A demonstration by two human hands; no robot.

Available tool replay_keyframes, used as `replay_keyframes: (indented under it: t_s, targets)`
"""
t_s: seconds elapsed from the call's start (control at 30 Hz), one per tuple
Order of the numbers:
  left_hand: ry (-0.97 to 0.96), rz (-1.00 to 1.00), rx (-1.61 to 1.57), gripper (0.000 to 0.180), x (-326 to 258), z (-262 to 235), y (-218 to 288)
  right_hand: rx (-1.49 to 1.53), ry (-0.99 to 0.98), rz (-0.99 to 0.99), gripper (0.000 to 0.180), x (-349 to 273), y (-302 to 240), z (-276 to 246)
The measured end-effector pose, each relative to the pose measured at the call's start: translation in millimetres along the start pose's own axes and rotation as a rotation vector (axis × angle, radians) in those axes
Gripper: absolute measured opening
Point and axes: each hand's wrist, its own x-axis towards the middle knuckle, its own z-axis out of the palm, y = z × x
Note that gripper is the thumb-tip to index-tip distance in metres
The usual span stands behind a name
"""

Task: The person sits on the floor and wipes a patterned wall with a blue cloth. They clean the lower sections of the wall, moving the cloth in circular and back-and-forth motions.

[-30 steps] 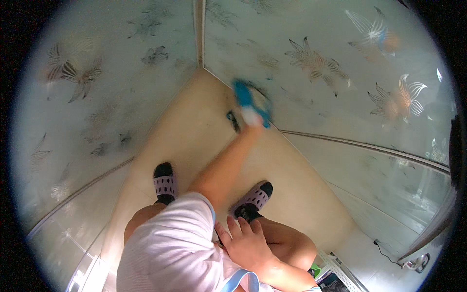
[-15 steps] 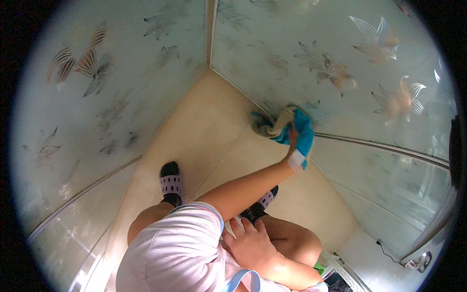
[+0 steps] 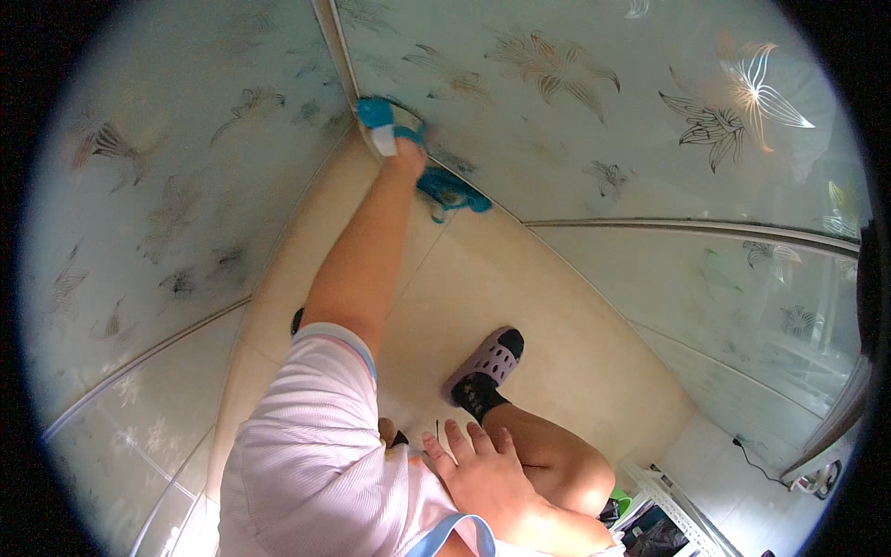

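My left arm reaches far forward to the corner where two frosted panels meet. Its hand [image 3: 408, 156] is blurred and partly covered, pressing a blue and pale cloth [image 3: 450, 192] against the foot of the right panel [image 3: 575, 139]. One part of the cloth lies along the panel's lower edge on the floor; another wraps about the hand, with a white patch by the wrist. Its fingertips are hidden. My right hand [image 3: 487, 473] lies with fingers spread on my bent right leg, near the knee, holding nothing.
The left frosted panel [image 3: 186, 186], patterned with flowers, borders the beige tiled floor [image 3: 418, 325]. My right foot wears a light purple clog [image 3: 487, 362]. A white rack [image 3: 668, 511] with dark and green things stands at the lower right, near a black cord [image 3: 756, 459].
My left hand has moved forward and left along the panel's foot into the corner, taking the cloth with it. My right hand stays on my leg.
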Motion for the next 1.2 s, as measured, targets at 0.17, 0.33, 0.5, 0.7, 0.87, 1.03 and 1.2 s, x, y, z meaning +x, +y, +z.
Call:
replay_keyframes:
  t_s: [0.17, 0.33, 0.5, 0.7, 0.87, 1.03, 1.2]
  targets:
    - [0.055, 0.019, -0.026, 0.046, 28, -13, 11, 0.037, 0.021, 0.014, 0.055, -1, 9, 0]
    - [0.063, -0.049, 0.021, 0.048, -22, 13, -50, 0.002, 0.102, -0.027, 0.049, -2, 12, -5]
    - [-0.064, -0.384, 0.009, 0.05, -133, 40, -143, -0.008, 0.119, -0.034, 0.052, 4, 5, -6]
    - [-0.304, -0.821, -0.054, 0.054, -192, 27, -190, -0.049, 0.119, -0.032, 0.052, 6, -4, -1]
    - [-0.571, -0.704, 0.316, 0.047, -172, 8, -177, -0.1, 0.078, -0.039, 0.051, 11, -15, -10]
    - [-0.815, -0.546, 0.857, 0.044, -132, -23, -135, -0.135, 0.104, -0.11, 0.053, 23, -28, -18]
    - [-0.918, -0.231, 1.142, 0.046, -134, -43, -92, -0.119, 0.081, -0.016, 0.053, 27, -29, -24]
